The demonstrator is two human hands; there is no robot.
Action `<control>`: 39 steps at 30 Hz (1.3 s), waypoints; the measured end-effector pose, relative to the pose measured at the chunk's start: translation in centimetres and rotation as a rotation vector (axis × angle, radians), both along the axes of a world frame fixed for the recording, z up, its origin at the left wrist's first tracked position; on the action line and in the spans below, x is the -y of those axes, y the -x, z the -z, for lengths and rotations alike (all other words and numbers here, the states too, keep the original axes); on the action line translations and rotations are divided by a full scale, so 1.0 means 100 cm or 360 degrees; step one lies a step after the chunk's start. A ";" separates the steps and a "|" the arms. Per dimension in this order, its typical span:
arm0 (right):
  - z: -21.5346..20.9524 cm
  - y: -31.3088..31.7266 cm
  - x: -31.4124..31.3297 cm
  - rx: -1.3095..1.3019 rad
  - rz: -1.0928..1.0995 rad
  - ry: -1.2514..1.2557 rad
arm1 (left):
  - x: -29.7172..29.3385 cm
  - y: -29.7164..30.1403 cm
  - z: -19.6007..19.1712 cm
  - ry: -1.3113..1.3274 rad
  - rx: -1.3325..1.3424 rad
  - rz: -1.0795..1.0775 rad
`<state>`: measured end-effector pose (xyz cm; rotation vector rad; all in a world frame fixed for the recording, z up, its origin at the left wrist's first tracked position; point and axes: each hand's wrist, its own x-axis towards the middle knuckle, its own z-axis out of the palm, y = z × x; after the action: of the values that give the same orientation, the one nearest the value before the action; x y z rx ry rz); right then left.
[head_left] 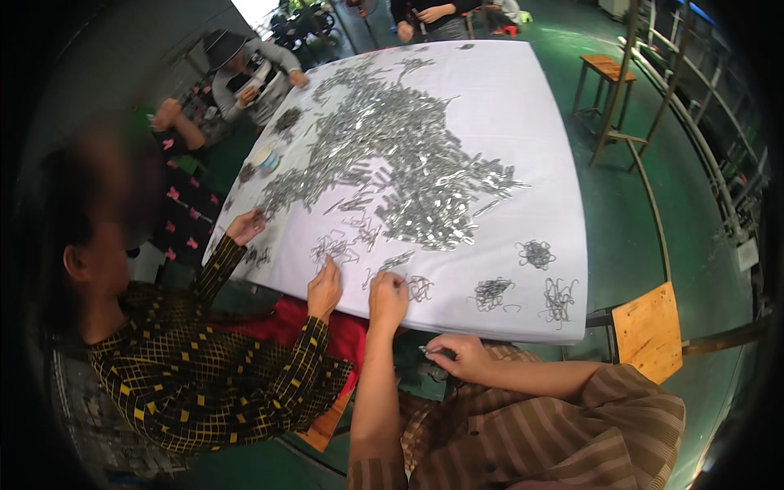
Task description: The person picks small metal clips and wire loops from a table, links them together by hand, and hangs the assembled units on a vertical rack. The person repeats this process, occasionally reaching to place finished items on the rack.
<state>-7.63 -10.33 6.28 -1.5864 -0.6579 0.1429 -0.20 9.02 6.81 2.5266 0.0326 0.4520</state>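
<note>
White cloth covers the big table (pixel 523 106), and a wide heap of small silver metal pieces (pixel 408 155) spreads over its middle and far-left part. Three small tangles of dark wire (pixel 536 254) lie apart on the near-right part of the cloth, with looser bits of wire and metal strewn nearer the middle.

Two of the wearer's hands show. The left hand (pixel 388 298) lies palm down on the near edge of the cloth, fingers bent, its fingertips on a small wire bundle (pixel 419 287) just to its right. The right hand (pixel 457 355) hangs below the table edge, near the body, curled with finger and thumb pinched on a small silver piece (pixel 426 351). The big heap is well beyond both hands.

At the left a person in a dark checked sleeve rests two hands (pixel 325 287) on the cloth. Two wooden stools (pixel 649 331) stand to the right.
</note>
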 end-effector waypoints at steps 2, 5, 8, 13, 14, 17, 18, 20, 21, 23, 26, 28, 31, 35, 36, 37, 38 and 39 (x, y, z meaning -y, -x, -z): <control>0.000 0.007 0.002 -0.0048 -0.0045 0.0004 | -0.005 0.010 0.005 0.0148 -0.0054 -0.0099; 0.001 0.013 0.006 -0.0056 -0.0012 -0.0011 | -0.005 0.020 0.014 0.0829 -0.0106 -0.0194; 0.001 0.019 0.007 -0.0170 0.0049 -0.0069 | 0.007 0.043 0.002 0.1349 -0.0216 -0.0184; 0.001 0.023 0.004 -0.0346 0.0102 -0.0074 | 0.027 0.093 -0.029 0.1653 -0.0178 -0.0072; 0.004 0.023 0.004 -0.0376 0.0114 -0.0100 | 0.032 0.102 -0.032 0.1570 -0.0126 -0.0026; 0.004 0.023 0.002 -0.0381 0.0158 -0.0108 | 0.045 0.121 -0.049 0.1580 -0.0056 0.0098; 0.003 0.023 0.000 -0.0361 0.0164 -0.0130 | 0.043 0.126 -0.047 0.1470 -0.0007 0.0119; -0.003 0.020 -0.005 -0.0367 0.0164 -0.0175 | 0.040 0.131 -0.045 0.1331 0.0025 0.0115; -0.005 0.021 -0.007 -0.0381 0.0155 -0.0186 | 0.040 0.135 -0.043 0.1261 0.0039 0.0106; -0.009 0.021 -0.010 -0.0402 0.0160 -0.0202 | 0.039 0.137 -0.044 0.1230 0.0029 0.0083; -0.008 0.020 -0.015 -0.0432 0.0129 -0.0196 | 0.037 0.138 -0.044 0.1172 0.0010 0.0055; -0.007 0.019 -0.017 -0.0428 0.0126 -0.0174 | 0.036 0.135 -0.043 0.1132 0.0003 0.0050; -0.004 0.018 -0.022 -0.0414 0.0104 -0.0120 | 0.034 0.132 -0.042 0.1176 -0.0031 0.0049; -0.018 0.010 -0.023 -0.0205 0.0084 -0.0091 | 0.029 0.132 -0.045 0.1267 -0.0059 0.0076; -0.024 0.005 -0.022 -0.0102 0.0091 -0.0088 | 0.028 0.133 -0.046 0.1255 -0.0044 0.0076; -0.023 -0.005 -0.022 -0.0027 0.0203 -0.0036 | 0.026 0.134 -0.047 0.1245 -0.0031 0.0076; -0.019 -0.020 -0.020 0.0050 0.0316 0.0013 | 0.027 0.136 -0.050 0.1245 -0.0016 0.0079; -0.014 -0.037 -0.017 0.0124 0.0421 0.0061 | 0.028 0.138 -0.052 0.1244 -0.0002 0.0074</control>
<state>-3.90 -8.61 7.69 -1.7073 -0.5015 -0.1036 -13.96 6.17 12.06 1.7551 0.1249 0.3317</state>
